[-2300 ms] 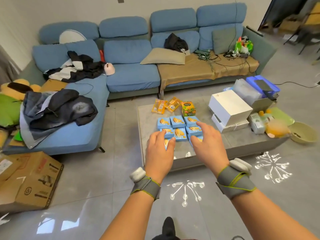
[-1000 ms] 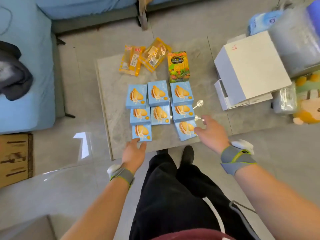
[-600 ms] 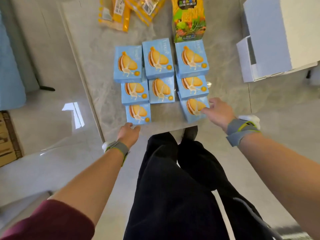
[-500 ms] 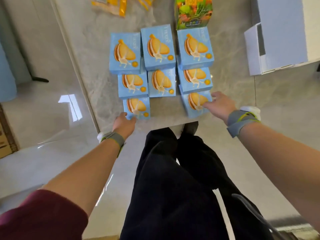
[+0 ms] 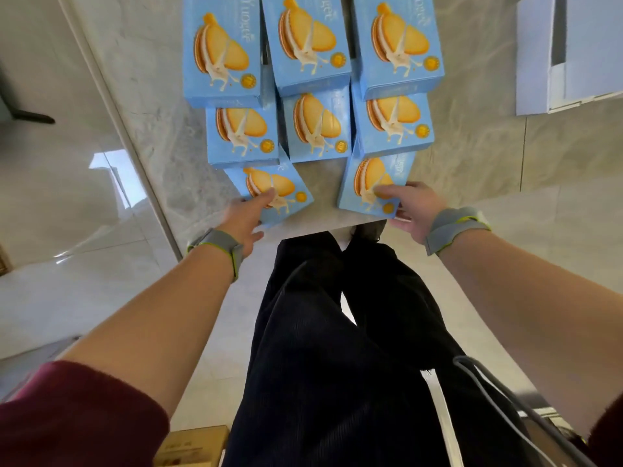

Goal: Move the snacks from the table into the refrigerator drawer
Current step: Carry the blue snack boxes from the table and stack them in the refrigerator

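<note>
Glossy tiled room, low marble table

The grey-veined table point(image 5: 151, 106) fills the upper centre; pale polished floor tiles point(image 5: 60, 183) at left reflect a bright window patch.

Sky-blue snack boxes point(image 5: 317, 126) printed with golden-orange cream sandwich biscuits cover the grey-veined marble table point(image 5: 161, 136); beside it a white box point(image 5: 569, 55), below it black trousers point(image 5: 337, 348), maroon sleeve point(image 5: 74, 416)

A white cardboard box point(image 5: 573, 52) sits toward the far right corner of the marble bench point(image 5: 151, 106), above glossy floor tiles point(image 5: 50, 203), with a brown carton point(image 5: 192, 446) on the floor below.
</note>
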Action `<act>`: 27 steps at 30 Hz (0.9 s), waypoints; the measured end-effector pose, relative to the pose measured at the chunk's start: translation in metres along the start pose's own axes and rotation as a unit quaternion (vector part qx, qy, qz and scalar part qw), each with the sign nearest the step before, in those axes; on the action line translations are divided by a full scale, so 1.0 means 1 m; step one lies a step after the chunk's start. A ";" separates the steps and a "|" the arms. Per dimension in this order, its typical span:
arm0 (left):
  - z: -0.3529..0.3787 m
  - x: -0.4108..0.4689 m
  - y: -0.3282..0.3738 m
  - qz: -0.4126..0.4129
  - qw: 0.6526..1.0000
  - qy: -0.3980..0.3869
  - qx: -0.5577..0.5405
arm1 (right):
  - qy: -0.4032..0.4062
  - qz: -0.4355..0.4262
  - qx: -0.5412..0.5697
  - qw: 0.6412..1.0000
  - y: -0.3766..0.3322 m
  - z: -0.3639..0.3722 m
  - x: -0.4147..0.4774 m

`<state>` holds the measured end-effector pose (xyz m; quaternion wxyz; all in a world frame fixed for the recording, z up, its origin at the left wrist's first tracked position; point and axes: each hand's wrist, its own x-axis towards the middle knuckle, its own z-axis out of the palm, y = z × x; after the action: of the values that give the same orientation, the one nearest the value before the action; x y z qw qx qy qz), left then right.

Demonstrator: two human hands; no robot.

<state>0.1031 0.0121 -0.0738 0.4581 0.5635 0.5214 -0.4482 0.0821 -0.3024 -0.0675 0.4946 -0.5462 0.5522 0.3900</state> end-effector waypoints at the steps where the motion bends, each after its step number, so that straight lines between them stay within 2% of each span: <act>1: 0.005 -0.002 0.000 -0.010 1.000 -0.009 -0.009 | -0.005 0.011 0.007 1.000 0.002 0.003 0.000; 4: 0.015 -0.003 -0.001 -0.038 0.998 -0.024 -0.049 | -0.009 0.046 0.037 0.998 0.001 0.011 -0.001; 8: 0.025 0.003 0.008 -0.049 0.995 0.008 -0.085 | 0.005 0.057 0.067 0.996 -0.007 0.024 -0.001; 13: 0.031 0.029 0.024 -0.066 0.992 0.044 -0.103 | 0.066 0.045 0.139 0.987 0.012 0.033 0.052; 20: 0.027 0.043 0.014 -0.060 0.986 0.069 -0.138 | 0.049 0.047 0.196 0.978 0.010 0.039 0.040; 24: 0.030 0.011 0.012 -0.045 0.987 0.042 -0.149 | 0.028 0.054 0.223 0.973 0.007 0.043 0.021; 27: 0.028 -0.007 -0.001 -0.034 0.985 0.007 -0.168 | 0.022 0.076 0.163 0.983 -0.001 0.043 -0.015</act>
<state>0.1010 -0.0171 -0.0718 0.5270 0.4638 0.6114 -0.3651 0.0875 -0.2576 -0.0620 0.5337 -0.4235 0.6589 0.3188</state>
